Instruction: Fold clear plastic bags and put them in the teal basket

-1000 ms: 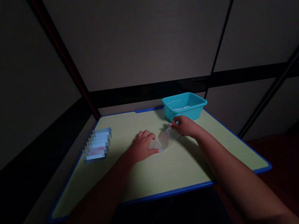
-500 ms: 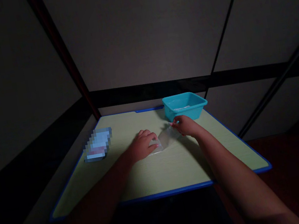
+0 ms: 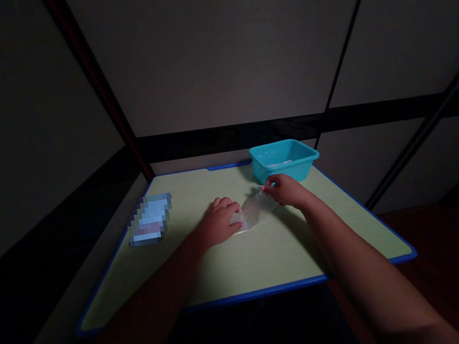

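Observation:
A clear plastic bag (image 3: 253,212) lies at the middle of the table, its right end raised a little. My left hand (image 3: 219,222) rests over the bag's left end, thumb and fingers apart and touching the plastic against the tabletop. My right hand (image 3: 284,190) is closed in a pinch on the bag's upper right edge, just in front of the blue basin. A small pale bit shows at its fingertips; whether it is part of the bag I cannot tell.
A light blue plastic basin (image 3: 306,169) stands at the back right with something whitish inside. A phone-like device (image 3: 152,219), blurred out, lies on the left of the pale table (image 3: 246,272), which has a blue rim. Dark panelled walls (image 3: 208,46) rise behind.
Both hands keep nearly the same place on the bag. The whole view has shifted very slightly.

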Motion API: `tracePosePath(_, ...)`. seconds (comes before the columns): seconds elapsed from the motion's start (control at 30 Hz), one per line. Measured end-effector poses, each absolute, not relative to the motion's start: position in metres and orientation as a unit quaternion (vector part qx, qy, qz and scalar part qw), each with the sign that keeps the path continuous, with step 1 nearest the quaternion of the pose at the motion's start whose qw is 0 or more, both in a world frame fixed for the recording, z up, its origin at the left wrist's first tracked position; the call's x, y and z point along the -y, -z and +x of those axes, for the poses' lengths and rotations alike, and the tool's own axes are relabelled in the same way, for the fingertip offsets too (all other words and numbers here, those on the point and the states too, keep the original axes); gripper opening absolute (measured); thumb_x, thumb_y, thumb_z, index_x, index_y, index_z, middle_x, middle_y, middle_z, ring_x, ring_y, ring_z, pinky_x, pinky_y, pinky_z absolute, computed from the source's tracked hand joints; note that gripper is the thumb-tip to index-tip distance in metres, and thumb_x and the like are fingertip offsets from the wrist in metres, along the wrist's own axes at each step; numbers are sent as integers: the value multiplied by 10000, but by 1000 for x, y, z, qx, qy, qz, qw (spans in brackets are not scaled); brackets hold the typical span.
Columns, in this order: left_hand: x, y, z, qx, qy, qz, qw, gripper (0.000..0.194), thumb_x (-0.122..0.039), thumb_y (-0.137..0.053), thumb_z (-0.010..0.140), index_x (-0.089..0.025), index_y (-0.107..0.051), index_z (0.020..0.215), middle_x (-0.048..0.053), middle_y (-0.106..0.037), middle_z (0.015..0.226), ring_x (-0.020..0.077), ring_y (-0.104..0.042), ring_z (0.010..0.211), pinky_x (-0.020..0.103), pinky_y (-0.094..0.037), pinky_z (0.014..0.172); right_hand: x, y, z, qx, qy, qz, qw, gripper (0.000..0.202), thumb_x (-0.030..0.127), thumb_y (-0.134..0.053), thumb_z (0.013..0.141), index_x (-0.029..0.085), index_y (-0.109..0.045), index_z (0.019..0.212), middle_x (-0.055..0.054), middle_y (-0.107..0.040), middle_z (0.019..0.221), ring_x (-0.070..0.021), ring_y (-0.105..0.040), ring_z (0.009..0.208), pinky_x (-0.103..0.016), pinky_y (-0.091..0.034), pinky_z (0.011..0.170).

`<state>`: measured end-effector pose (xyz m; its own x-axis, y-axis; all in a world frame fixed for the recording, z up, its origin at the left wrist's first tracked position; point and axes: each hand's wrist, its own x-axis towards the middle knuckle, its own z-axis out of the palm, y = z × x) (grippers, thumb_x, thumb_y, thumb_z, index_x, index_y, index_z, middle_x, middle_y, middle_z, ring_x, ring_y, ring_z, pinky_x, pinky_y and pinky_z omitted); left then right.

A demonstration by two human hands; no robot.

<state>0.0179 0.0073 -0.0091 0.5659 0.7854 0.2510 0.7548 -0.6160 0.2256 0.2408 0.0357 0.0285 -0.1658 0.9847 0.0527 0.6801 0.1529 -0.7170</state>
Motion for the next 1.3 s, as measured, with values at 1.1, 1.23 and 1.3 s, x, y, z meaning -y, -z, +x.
tracePosePath(1.1, -2, 10, 24, -468, -161, 866, 65, 403, -422, -644, 717, -270, -550, 1078, 49, -494, 1083, 253, -420, 1026, 393, -349, 888, -38, -30, 241, 687, -279, -599, 304, 220, 309, -542, 832, 185, -466, 665, 67, -430, 388, -83, -421, 310, -181, -303, 346)
tracePosePath(1.23, -2, 11, 26, -469, -160, 867, 62, 415, -435, -640, 718, -271, -551, 1089, 54, -489, 1088, 260, -412, 1035, 397, -350, 884, -39, -29, 243, 689, -277, -595, 308, 238, 322, -545, 831, 187, -459, 654, 62, -439, 389, -84, -425, 310, -181, -303, 342)
tracePosePath(1.3, -2, 11, 26, -471, -160, 866, 59, 419, -440, -644, 715, -272, -554, 1089, 53, -491, 1086, 258, -414, 1031, 394, -351, 881, -39, -29, 243, 688, -277, -594, 312, 237, 321, -544, 830, 188, -459, 655, 63, -435, 380, -86, -425, 309, -180, -299, 337)
